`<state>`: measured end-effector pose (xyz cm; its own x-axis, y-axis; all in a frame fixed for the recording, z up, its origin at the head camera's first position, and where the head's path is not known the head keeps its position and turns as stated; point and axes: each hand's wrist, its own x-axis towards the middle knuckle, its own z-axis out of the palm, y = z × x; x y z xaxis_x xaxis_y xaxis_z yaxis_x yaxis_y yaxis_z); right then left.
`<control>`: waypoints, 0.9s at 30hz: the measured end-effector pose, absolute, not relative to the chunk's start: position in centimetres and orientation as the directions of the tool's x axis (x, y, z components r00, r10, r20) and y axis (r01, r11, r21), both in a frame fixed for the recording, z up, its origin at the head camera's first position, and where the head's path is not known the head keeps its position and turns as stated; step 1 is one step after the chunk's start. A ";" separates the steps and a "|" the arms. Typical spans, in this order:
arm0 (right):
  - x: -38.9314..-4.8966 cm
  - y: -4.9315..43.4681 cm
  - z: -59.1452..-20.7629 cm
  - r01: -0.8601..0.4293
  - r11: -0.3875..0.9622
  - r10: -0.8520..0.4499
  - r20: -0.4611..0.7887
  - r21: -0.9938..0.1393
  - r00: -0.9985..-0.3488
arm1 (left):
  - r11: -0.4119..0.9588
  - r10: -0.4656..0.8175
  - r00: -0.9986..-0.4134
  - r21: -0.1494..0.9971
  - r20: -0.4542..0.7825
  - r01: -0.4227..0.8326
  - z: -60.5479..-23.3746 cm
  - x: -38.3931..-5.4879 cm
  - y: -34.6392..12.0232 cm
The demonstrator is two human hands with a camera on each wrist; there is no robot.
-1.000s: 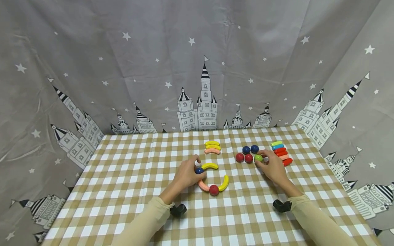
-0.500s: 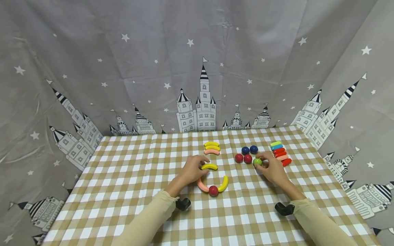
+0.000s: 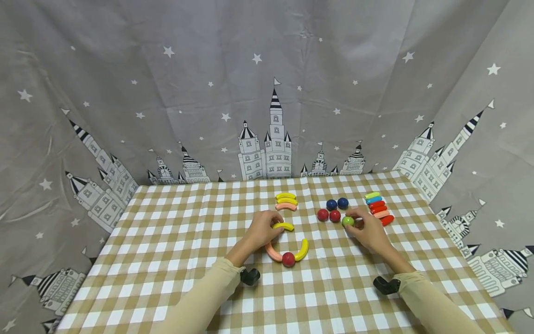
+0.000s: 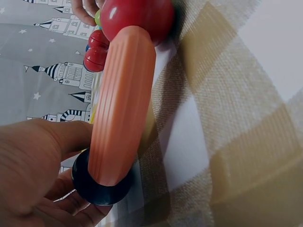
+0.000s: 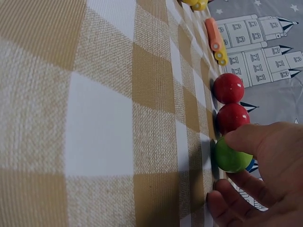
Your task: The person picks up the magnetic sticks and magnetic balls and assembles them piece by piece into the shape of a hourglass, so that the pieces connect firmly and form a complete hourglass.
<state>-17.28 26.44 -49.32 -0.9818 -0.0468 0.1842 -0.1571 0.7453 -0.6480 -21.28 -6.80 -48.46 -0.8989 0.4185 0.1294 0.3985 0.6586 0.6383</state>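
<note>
My left hand (image 3: 262,229) has its thumb and index finger on either side of the left end of a yellow curved rod (image 3: 285,226), pinching it. Beneath that hand, in the left wrist view, a dark blue ball (image 4: 102,182) meets an orange curved rod (image 4: 124,106), whose other end joins a red ball (image 4: 139,16). From this red ball a second yellow curved rod (image 3: 302,250) continues to the right in the head view. My right hand (image 3: 369,229) pinches a green ball (image 5: 232,156) between thumb and fingers, beside two red balls (image 5: 228,88).
Behind the arc lies a stack of curved rods (image 3: 286,201), two yellow and one orange. Two blue balls (image 3: 337,203) sit behind the red pair. Several short coloured rods (image 3: 378,208) line up at the right. A checked cloth (image 3: 167,241) covers the table, with a grey curtain (image 3: 200,55) behind.
My left hand has shifted from the blue ball, now hidden in the head view, rightward onto the end of the yellow curved rod. My right hand stays at the green ball, which sits slightly nearer.
</note>
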 end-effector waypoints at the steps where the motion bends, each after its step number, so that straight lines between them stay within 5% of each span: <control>1: -17.2 26.4 -49.3 -0.159 0.743 -0.049 0.184 -0.650 -0.982 | 0.656 0.417 -0.899 0.640 0.133 0.399 -48.5 -21.2 -6.9; 27: -16.2 21.1 -47.1 -0.245 0.628 -0.198 0.152 -0.739 -0.968 | 0.608 0.386 -0.890 0.660 0.241 0.442 -48.9 -20.7 -7.6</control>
